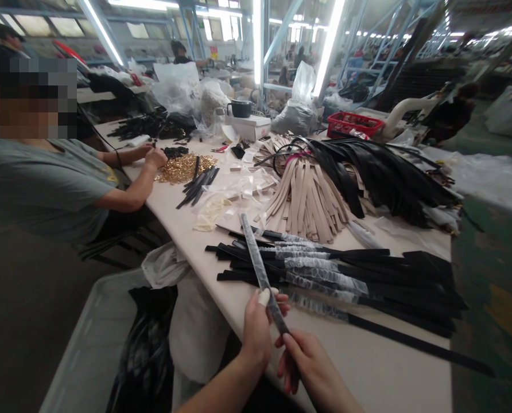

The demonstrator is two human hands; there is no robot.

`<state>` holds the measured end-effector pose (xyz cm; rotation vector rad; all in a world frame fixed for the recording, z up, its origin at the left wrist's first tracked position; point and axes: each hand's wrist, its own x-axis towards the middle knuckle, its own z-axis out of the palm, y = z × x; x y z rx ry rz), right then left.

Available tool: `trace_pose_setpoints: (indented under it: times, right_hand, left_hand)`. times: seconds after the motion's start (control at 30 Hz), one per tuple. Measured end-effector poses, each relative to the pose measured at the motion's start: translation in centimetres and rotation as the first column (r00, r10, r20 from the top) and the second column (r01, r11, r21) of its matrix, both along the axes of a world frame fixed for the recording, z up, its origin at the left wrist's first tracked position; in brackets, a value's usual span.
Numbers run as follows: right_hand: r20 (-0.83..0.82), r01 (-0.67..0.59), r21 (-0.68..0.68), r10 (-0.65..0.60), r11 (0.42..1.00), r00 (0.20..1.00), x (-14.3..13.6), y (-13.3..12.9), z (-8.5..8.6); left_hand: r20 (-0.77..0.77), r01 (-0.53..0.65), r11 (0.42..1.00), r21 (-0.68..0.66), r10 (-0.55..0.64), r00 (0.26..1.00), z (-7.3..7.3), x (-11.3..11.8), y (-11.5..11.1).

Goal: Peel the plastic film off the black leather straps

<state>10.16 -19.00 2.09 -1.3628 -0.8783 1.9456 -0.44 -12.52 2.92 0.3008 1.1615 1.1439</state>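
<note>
A long black strap, its upper length covered in clear plastic wrap, slants up and away over the table's near edge. My left hand is closed around the strap's middle, with a pale cover on the thumb. Lower down, my right hand grips the same strap between thumb and fingers. The strap's lower end runs below my right hand and is partly hidden. Just beyond my hands lies a pile of black straps, several with crinkled plastic sleeves round their middles.
Beige strips and a black strap bundle lie farther back. On the left, a co-worker handles small parts by a gold hardware heap. A grey bin with black material stands below the table. A red basket is behind.
</note>
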Motion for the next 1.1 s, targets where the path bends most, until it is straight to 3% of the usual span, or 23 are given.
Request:
trace_pose_setpoints:
  times: [0.13, 0.33, 0.4, 0.5, 0.67, 0.8, 0.87, 0.97, 1.03, 1.1]
  right_hand:
    - [0.039, -0.003, -0.074, 0.006, 0.997, 0.999, -0.4, -0.6, -0.1]
    - [0.145, 0.078, 0.169, -0.103, 0.982, 0.984, -0.5, 0.6, 0.1]
    - [0.110, 0.059, 0.134, -0.074, 0.989, 0.991, -0.4, 0.6, -0.1]
    - [0.064, 0.025, 0.088, -0.031, 0.996, 0.998, -0.3, 0.5, -0.1]
    - [0.164, 0.095, 0.185, -0.126, 0.978, 0.978, -0.3, 0.7, 0.3]
    - [0.140, 0.052, 0.091, -0.064, 0.995, 0.988, -0.4, -0.2, -0.5]
    - [0.146, 0.056, 0.073, -0.066, 0.996, 0.987, -0.5, -0.3, -0.7]
    - [0.229, 0.093, 0.177, -0.133, 0.980, 0.964, -0.7, 0.4, -0.6]
    - [0.300, 0.100, 0.279, -0.186, 0.955, 0.935, -0.7, 0.9, -0.4]
    - [0.318, 0.086, 0.278, -0.176, 0.957, 0.932, -0.4, 0.9, -0.7]
  left_hand:
    - [0.057, 0.116, 0.993, -0.009, -0.115, 0.992, 0.9, -0.5, 1.7]
    - [0.047, 0.251, 0.962, -0.106, -0.247, 0.968, 0.7, 1.1, -0.5]
    - [0.077, 0.250, 0.965, -0.086, -0.243, 0.967, 0.8, 0.8, -0.3]
    - [0.074, 0.156, 0.988, -0.018, -0.154, 0.985, 0.7, 0.7, -0.5]
    - [0.097, 0.323, 0.937, -0.136, -0.312, 0.945, -0.3, 0.9, -1.9]
    - [0.159, 0.186, 0.982, -0.017, -0.181, 0.971, 0.4, -0.4, 1.6]
    - [0.104, 0.133, 0.991, 0.002, -0.132, 0.986, 0.5, -0.5, 2.7]
    - [0.009, 0.139, 0.990, -0.017, -0.139, 0.990, -0.6, 0.9, 0.6]
    - [0.026, 0.165, 0.985, -0.051, -0.164, 0.986, -1.7, 1.8, -1.9]
    - [0.091, 0.185, 0.979, -0.091, -0.176, 0.980, -2.5, 1.8, -2.9]
